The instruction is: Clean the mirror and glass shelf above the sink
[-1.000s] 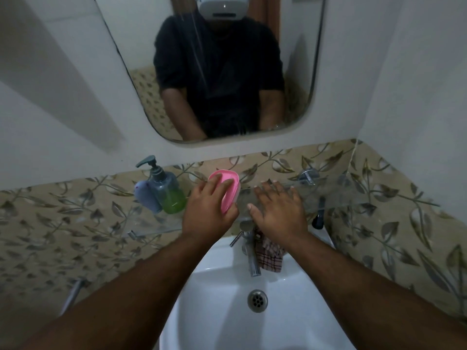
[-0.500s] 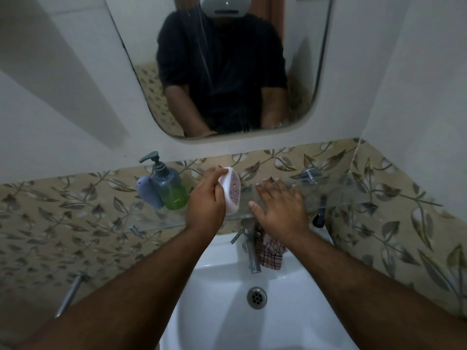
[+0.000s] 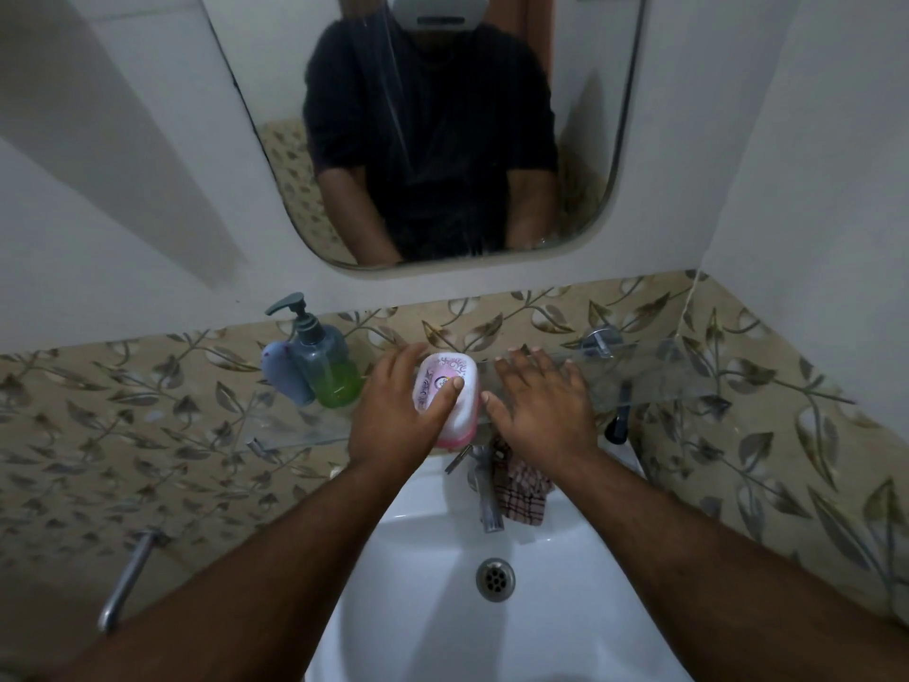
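Gripping the pink soap case [image 3: 448,392], the left hand [image 3: 401,415] wraps its fingers around it, thumb on the lid, over the glass shelf [image 3: 654,374] (running left-right below the mirror [image 3: 585,140]). Just beside it, the right hand [image 3: 543,408] lies flat on the shelf, fingers spread, holding nothing.

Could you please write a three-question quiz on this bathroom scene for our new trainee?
1. True or false: the left hand grips the soap box.
2. Where is the checked cloth? A) on the shelf B) by the tap C) in the right hand
3. What colour is the liquid in the pump bottle?

Key: 1 true; 2 B; 3 green.
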`<control>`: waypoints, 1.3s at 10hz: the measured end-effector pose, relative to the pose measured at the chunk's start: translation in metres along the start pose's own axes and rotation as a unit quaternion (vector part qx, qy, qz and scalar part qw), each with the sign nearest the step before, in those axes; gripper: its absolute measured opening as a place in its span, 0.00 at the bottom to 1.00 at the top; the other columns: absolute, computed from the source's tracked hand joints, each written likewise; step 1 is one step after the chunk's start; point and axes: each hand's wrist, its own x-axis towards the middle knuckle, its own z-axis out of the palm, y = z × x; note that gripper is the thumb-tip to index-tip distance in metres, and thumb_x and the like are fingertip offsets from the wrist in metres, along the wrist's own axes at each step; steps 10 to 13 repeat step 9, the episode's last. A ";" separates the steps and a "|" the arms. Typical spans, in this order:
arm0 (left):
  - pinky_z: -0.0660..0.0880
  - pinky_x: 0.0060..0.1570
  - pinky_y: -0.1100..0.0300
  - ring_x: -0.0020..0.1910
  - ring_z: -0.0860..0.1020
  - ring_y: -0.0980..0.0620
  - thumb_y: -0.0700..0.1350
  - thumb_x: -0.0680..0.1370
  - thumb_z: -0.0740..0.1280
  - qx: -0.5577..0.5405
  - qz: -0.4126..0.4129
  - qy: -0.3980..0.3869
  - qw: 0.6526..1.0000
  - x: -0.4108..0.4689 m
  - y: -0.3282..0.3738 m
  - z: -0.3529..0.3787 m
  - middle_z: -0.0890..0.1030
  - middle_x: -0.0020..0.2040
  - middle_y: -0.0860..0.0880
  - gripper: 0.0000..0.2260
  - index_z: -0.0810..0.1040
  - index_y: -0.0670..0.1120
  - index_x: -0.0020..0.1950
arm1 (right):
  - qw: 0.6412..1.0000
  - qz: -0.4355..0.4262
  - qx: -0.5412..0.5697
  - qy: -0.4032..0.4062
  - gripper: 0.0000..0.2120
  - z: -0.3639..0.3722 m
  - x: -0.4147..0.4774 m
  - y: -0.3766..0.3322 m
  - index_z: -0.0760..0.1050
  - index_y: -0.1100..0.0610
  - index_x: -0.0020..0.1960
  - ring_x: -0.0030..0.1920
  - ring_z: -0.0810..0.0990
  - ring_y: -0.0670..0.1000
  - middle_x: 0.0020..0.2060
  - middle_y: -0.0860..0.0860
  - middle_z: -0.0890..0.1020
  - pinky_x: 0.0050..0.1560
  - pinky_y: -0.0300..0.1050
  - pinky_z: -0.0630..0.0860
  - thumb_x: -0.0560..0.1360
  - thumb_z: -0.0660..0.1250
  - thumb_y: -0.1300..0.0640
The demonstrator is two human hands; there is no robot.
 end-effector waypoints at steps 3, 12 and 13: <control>0.75 0.63 0.42 0.69 0.75 0.41 0.72 0.74 0.67 0.170 0.148 -0.035 0.974 -0.019 -0.012 0.013 0.73 0.78 0.47 0.38 0.75 0.51 0.77 | 1.000 -0.003 0.007 -0.028 0.44 -0.006 0.001 0.000 0.61 0.49 0.88 0.88 0.59 0.55 0.88 0.52 0.64 0.85 0.67 0.56 0.79 0.35 0.32; 0.67 0.69 0.41 0.79 0.67 0.43 0.69 0.78 0.61 0.166 0.091 -0.004 0.982 -0.019 -0.013 0.005 0.69 0.81 0.50 0.37 0.68 0.50 0.82 | 0.999 -0.006 0.013 -0.048 0.46 -0.010 0.001 0.002 0.58 0.48 0.89 0.90 0.54 0.55 0.89 0.51 0.58 0.86 0.68 0.51 0.79 0.30 0.29; 0.67 0.69 0.41 0.79 0.67 0.43 0.69 0.78 0.61 0.166 0.091 -0.004 0.982 -0.019 -0.013 0.005 0.69 0.81 0.50 0.37 0.68 0.50 0.82 | 0.999 -0.006 0.013 -0.048 0.46 -0.010 0.001 0.002 0.58 0.48 0.89 0.90 0.54 0.55 0.89 0.51 0.58 0.86 0.68 0.51 0.79 0.30 0.29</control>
